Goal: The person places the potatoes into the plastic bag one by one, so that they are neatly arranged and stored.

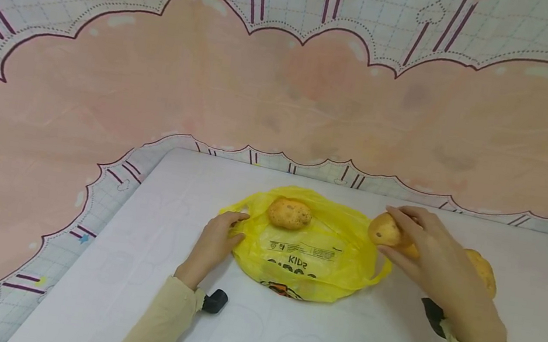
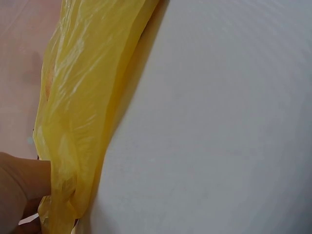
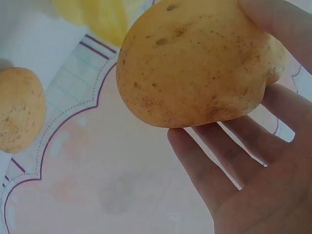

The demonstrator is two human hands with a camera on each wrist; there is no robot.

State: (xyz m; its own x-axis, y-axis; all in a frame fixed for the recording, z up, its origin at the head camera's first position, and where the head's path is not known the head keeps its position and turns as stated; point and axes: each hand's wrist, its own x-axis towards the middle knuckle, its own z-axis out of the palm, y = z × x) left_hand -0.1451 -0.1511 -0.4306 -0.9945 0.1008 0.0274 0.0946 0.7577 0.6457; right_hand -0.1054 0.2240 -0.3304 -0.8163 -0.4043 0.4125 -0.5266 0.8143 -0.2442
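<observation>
A yellow plastic bag (image 1: 252,244) with dark printing lies spread on the table, its mouth open. One potato (image 1: 290,213) rests at the bag's mouth, toward its far side. My left hand (image 1: 209,247) holds the bag's left edge near the handle; in the left wrist view the yellow plastic (image 2: 80,102) covers its fingertips. Just above the bag's right handle, my right hand (image 1: 443,267) grips another potato (image 3: 195,68) between thumb and fingers. A further potato (image 1: 482,273) lies on the table to the right, partly hidden behind the right hand.
The white table (image 1: 239,331) spreads out on all sides of the bag. Behind it stands a pink and white patterned cloth backdrop (image 1: 284,101). Black straps with a small dark device (image 1: 215,301) are on the wrists.
</observation>
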